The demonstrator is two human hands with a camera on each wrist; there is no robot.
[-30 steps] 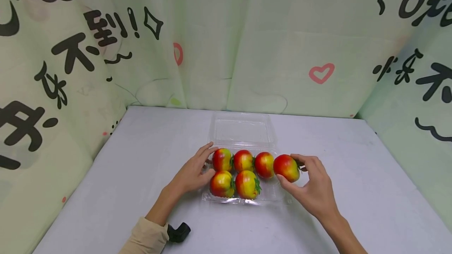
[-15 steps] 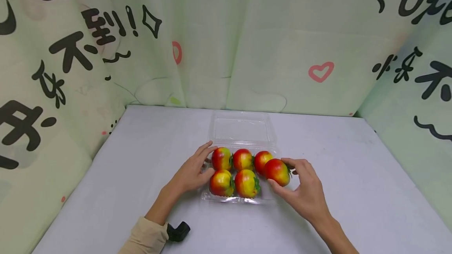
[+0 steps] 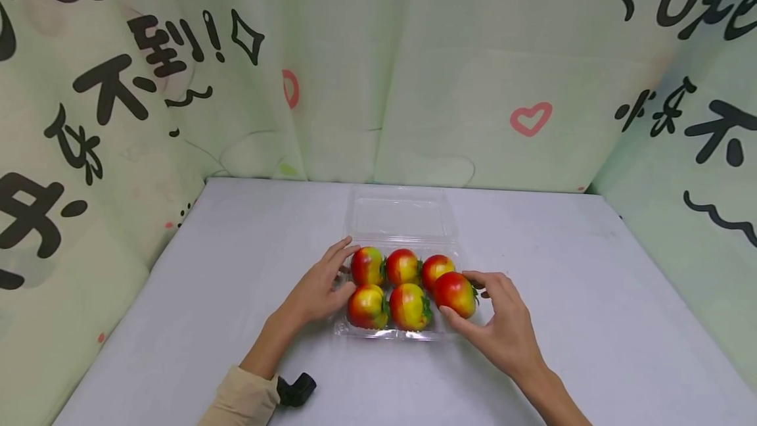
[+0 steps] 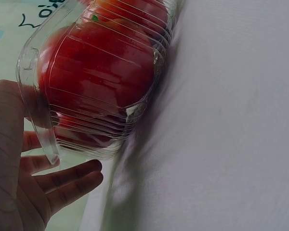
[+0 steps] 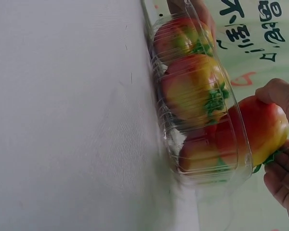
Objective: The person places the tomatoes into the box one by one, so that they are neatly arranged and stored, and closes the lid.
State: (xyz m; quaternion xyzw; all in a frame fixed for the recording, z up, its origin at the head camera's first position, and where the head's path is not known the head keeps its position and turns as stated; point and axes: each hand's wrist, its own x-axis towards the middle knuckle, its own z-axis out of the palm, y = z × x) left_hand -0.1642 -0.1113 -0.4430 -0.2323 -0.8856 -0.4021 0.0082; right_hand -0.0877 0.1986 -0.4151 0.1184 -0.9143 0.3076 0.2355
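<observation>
An unlidded clear plastic clamshell box (image 3: pixel 387 335) lies on the table with two rows of red-and-yellow fruits, each with a green leafy end. My right hand (image 3: pixel 503 324) pinches one such fruit (image 3: pixel 455 294) between thumb and fingers, over the box's front right part. In the right wrist view this held fruit (image 5: pixel 262 127) is partly inside the wall, its upper part above the rim. My left hand (image 3: pixel 319 288) rests at the box's left side, thumb and fingers at the rim. Seen from the left wrist, its fingers (image 4: pixel 72 180) are extended outside the wall.
The box's clear lid (image 3: pixel 402 214) is folded back flat behind it on the white table (image 3: pixel 266 229). A black curved piece (image 3: pixel 297 390) is attached at the left sleeve (image 3: pixel 248 396). A pale green printed curtain (image 3: pixel 337 84) closes off the back and both sides.
My right hand has moved left and toward me with the fruit, from the box's right edge to over its front right part. My left hand stays at the left side.
</observation>
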